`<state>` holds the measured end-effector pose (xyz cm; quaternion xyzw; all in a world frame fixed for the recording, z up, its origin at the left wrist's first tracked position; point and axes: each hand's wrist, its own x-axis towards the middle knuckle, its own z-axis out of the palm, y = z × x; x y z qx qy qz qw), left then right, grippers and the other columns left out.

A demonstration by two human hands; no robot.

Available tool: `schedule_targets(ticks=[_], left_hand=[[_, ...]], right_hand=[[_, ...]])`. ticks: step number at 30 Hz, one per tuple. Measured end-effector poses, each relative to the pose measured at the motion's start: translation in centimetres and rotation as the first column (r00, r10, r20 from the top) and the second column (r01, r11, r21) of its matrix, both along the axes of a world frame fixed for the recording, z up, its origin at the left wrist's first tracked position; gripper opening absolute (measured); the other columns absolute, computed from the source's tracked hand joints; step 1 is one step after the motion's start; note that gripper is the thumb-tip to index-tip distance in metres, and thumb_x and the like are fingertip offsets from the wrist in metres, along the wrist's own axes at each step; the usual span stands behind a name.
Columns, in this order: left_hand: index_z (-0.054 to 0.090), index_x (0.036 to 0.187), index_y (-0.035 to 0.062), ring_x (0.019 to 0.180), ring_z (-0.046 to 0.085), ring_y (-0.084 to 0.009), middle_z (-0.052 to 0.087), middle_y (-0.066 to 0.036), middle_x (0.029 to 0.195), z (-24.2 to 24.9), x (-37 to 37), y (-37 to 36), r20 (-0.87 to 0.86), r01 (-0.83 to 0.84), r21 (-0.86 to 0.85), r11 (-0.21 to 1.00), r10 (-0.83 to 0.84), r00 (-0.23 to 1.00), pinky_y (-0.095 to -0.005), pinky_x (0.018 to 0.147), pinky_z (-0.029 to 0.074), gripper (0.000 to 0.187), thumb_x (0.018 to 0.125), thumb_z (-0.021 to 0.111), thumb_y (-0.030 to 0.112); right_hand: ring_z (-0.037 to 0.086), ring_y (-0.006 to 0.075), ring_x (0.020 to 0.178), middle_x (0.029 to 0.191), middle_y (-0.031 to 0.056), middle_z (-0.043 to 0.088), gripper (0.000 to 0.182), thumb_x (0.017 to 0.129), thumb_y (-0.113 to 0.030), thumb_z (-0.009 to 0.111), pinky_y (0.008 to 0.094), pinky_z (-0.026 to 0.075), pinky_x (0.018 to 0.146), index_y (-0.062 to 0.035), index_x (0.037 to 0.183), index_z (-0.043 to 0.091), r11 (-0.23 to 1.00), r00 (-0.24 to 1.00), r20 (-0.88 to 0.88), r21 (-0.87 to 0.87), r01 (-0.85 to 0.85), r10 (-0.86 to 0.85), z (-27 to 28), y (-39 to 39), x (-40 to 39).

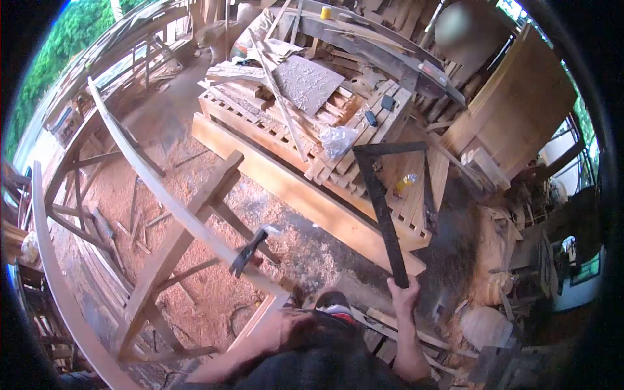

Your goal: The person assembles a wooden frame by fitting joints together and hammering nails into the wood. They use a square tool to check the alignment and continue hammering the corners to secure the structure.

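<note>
Greenery (pixel 45 84) in the upper left corner, outside the open side of the place. Below, along the left border, long pale plank (pixel 47 260), looking curved. Next, going to the right, second plank (pixel 161 193), also long, coming from the upper left down toward the person's body. Under this one, wooden sawhorse (pixel 153 279), standing on the floor (pixel 296 253), with many shavings around.

On the second plank, close to its near end, black clamp (pixel 244 258), with a silvery part toward the upper right. Lower, just beside the near end of the same plank, left hand (pixel 292 323), in front of the body. Fingers mostly hidden: cannot tell about spread or closed, nor about contact with the wood. A little to the right, partly visible shoe (pixel 331 300).

Higher, in the middle, wide wooden counter (pixel 257 134), with a thick board (pixel 299 192) along its front. On top, among many pieces of wood: flat sheet (pixel 302 81) with shavings, clear plastic bag (pixel 338 140), and two small dark objects (pixel 371 119).

Farther right, in front of the counter, dark frame (pixel 380 205) with three sides, held up by the right hand (pixel 404 296), with fingers closed around its lower end. Through the frame's opening, yellow bottle (pixel 406 182) on the counter. At upper right, large wooden panel (pixel 520 97), leaning.
</note>
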<state>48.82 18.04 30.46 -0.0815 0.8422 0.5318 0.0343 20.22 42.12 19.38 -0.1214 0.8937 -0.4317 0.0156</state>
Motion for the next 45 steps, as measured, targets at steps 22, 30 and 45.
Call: schedule_targets(ticks=[22,30,45], left_hand=[[0.069,0.105,0.0059,0.080,0.069,-0.0293,0.070,-0.019,0.089,-6.8,-33.3,-2.7,0.389,-0.751,-0.054,0.658,0.707,0.591,-0.0377,0.070,0.053,0.024,0.088,0.070,0.022],[0.069,0.098,0.0037,0.078,0.069,-0.0312,0.070,-0.015,0.086,-14.1,-42.9,-7.4,0.572,-0.536,-0.091,0.839,0.484,0.662,-0.0387,0.069,0.053,0.024,0.084,0.073,0.023],[0.067,0.107,-0.0004,0.087,0.071,-0.0246,0.072,-0.016,0.095,-19.6,-42.8,-4.2,0.793,-0.650,-0.033,0.759,0.416,0.445,-0.0347,0.077,0.054,0.027,0.091,0.067,0.021]], right_hand=[[0.065,0.0418,0.098,0.103,0.0245,0.068,0.056,0.068,-0.036,0.084,0.0466,0.051,0.086,-0.0007,0.106,0.063,0.782,0.853,-0.007,0.404,-0.474,0.521,-16.9,-47.4,-54.9],[0.060,0.0365,0.101,0.106,0.0194,0.062,0.048,0.074,-0.027,0.081,0.0469,0.049,0.088,-0.0044,0.110,0.058,0.694,0.745,-0.088,0.449,-0.563,0.661,-23.7,-47.1,-59.6],[0.066,0.0430,0.093,0.094,0.0231,0.069,0.019,0.089,-0.013,0.056,0.0507,0.053,0.079,-0.0039,0.099,0.069,0.701,0.897,0.441,0.633,-0.329,0.023,-36.3,-22.9,-54.3]])
